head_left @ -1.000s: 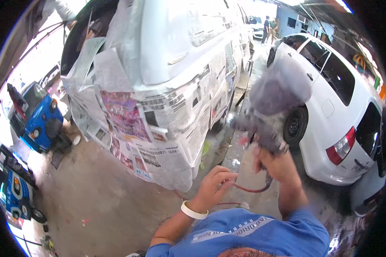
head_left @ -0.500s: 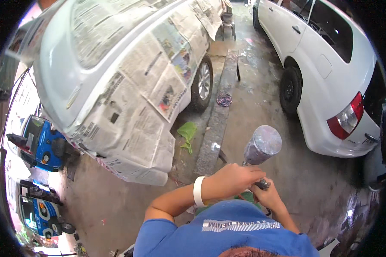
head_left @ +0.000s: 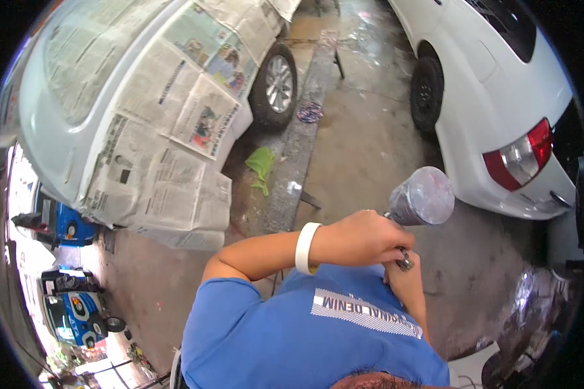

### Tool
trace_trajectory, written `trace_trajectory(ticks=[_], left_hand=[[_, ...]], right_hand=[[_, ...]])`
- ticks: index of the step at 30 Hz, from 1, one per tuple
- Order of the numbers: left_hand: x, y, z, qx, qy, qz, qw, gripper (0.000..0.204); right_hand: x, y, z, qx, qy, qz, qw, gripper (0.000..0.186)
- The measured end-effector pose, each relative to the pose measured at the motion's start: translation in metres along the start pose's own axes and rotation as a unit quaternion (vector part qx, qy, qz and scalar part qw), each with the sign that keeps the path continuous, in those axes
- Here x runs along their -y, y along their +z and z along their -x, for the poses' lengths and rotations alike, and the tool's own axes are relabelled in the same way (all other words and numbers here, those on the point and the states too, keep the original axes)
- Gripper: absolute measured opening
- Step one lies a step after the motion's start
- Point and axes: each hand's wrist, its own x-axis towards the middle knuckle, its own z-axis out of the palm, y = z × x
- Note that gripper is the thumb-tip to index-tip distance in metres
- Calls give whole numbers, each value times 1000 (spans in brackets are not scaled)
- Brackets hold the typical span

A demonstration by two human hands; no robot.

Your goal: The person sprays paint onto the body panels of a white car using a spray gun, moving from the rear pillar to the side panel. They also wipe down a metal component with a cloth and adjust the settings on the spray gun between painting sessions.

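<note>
A paint spray gun (head_left: 403,258) with a metal body and a paint-smudged grey cup (head_left: 425,198) on top is held low in front of me. My left hand (head_left: 373,240), with a white band on the wrist, is curled over the gun just below the cup, its fingertips at the metal body. Beneath it, my right hand (head_left: 401,275) grips the gun's lower part, partly hidden by my left hand. Ahead on the left stands a vehicle (head_left: 58,117) masked with newspaper (head_left: 149,188).
A white car (head_left: 503,97) stands on the right. A long, paint-spattered plank (head_left: 292,181) on legs lies between the vehicles, bearing a speckled round pad (head_left: 309,112). A crumpled green sheet (head_left: 259,167) lies by the masked vehicle's wheel (head_left: 276,87). Blue vehicles (head_left: 71,305) are at left.
My left hand has come across onto the spray gun, which my right hand has lowered toward my body. The view has tilted downward; the people seen in the background earlier are out of view.
</note>
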Motion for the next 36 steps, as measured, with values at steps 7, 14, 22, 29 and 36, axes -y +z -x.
trace_trajectory(ticks=[7, 14, 22, 29, 36], left_hand=[[54, 7, -35, -114, 12, 151, 982, 23], [202, -3, -45, -237, -150, 340, 898, 24], [293, -125, -88, -198, -121, 522, 821, 29], [381, -243, -76, -405, -139, 439, 789, 30], [419, -405, -55, -605, -10, 436, 666, 25]], right_hand=[[0, -31, -53, -29, -39, -56, 997, 21], [58, -35, -195, -58, -151, -53, 985, 30], [199, 24, -381, 76, -147, -69, 984, 29], [332, 117, -510, 184, -264, -67, 945, 34], [447, 246, -636, 282, -396, -12, 874, 33]])
